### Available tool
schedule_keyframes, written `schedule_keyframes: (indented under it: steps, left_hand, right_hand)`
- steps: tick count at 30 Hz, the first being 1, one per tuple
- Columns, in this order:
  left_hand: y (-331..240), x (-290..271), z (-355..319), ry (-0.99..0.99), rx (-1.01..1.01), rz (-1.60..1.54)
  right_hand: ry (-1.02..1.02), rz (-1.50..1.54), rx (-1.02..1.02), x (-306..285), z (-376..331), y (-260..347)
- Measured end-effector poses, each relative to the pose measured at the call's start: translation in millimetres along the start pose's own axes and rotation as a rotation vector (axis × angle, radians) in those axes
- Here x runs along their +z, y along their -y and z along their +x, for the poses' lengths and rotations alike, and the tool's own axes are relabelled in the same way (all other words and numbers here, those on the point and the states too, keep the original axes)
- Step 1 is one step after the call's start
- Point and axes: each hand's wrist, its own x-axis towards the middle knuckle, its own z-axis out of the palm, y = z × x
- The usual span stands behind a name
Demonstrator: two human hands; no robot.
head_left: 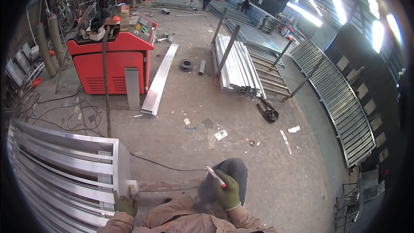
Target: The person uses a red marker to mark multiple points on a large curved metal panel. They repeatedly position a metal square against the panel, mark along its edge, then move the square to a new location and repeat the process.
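My right hand (227, 192), in a green glove, is closed around a white marker pen (216, 177) with a red end, held above my bent knee. The pen's other end points up and to the left. At the lower left lies a slatted metal frame (64, 140) of shiny bars. My left hand (126, 206), also gloved in green, grips the frame's near right end, its fingers on either side of the end bar. Just beyond those fingers, against the frame, is a small pale piece (133, 185) too small to make out.
A red machine (110, 67) stands at the left, with metal profiles (160, 80) beside it. Stacked metal tubes (235, 62) lie between upright posts ahead. A long slatted panel (334, 97) is on the right. A cable (164, 165) crosses the floor. Several people are far off.
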Motion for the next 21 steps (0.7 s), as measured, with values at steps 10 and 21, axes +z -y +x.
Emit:
schedule_keyframes:
  steps: [10, 21]
  left_hand:
    - [3, 3, -1, 0.001, 0.019, -0.048]
    - [5, 12, -10, 0.006, 0.019, 0.025]
  right_hand:
    - [0.044, -0.053, -0.017, -4, 8, 8]
    - [0.055, -0.064, -0.046, 1, 14, 0]
